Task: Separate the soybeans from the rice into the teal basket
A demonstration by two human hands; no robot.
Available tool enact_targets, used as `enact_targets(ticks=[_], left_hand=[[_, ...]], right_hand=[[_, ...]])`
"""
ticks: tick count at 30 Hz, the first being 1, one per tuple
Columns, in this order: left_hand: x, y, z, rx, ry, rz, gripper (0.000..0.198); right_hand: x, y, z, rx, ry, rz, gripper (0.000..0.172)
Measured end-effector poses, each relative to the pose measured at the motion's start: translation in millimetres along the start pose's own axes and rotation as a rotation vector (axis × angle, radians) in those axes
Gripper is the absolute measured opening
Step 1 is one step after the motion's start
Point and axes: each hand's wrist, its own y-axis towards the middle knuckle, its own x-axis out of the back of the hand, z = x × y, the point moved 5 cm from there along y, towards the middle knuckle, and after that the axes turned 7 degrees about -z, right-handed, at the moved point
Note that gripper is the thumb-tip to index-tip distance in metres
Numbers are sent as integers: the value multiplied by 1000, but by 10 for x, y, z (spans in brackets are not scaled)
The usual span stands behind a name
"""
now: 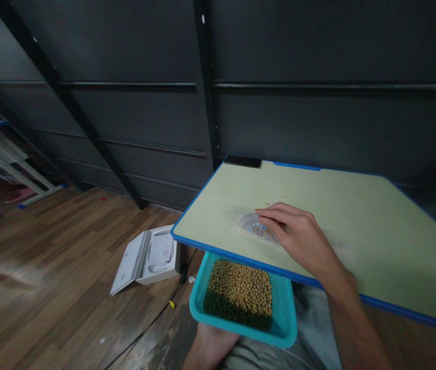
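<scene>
My left hand [218, 335] supports a turquoise plastic tray [286, 308] from below at its near side; its fingers are hidden underneath. A layer of round, tan soybeans [241, 290] covers much of the tray's bottom, darker in the shaded near part. The tray sits in front of my lap, against the edge of the pale yellow-green table [348, 205] with blue trim. Over the tabletop, my right hand [292, 226] is closed in a pinch, thumb to fingertips. Whatever it may grip is too small to see. Under those fingers lies a worn grey, round patch [252, 223] on the surface.
A dark flat phone-like object [243, 162] lies at the table's far left corner. On the wooden floor stands an opened white box [159, 254], beside a black cable [152, 324] with a yellow tag. Dark metal panelling [144, 113] rises behind the table.
</scene>
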Motion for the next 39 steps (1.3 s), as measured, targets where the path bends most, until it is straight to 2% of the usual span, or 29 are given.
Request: enact_targets(ticks=[4, 8, 12, 15, 22, 31, 39], left_hand=[[58, 18, 20, 18, 2, 3, 41], [101, 10, 9, -23, 14, 27, 41], [125, -3, 3, -46, 29, 43, 40], [82, -10, 11, -14, 25, 69, 41], [42, 10, 2, 64, -15, 32, 47], [-7, -14, 4, 12, -22, 96, 45], [50, -27, 4, -20, -11, 144, 45]], right_hand=[[53, 35, -36, -1, -59, -79, 22], [10, 35, -89, 1, -117, -49, 23], [-28, 14, -93, -8, -77, -33, 22], [-50, 3, -72, -18, -31, -18, 22], [-117, -29, -16, -30, 39, 21, 21], [-180, -48, 84, 1, 62, 62, 24], [-208, -72, 162, 46, 66, 95, 24]])
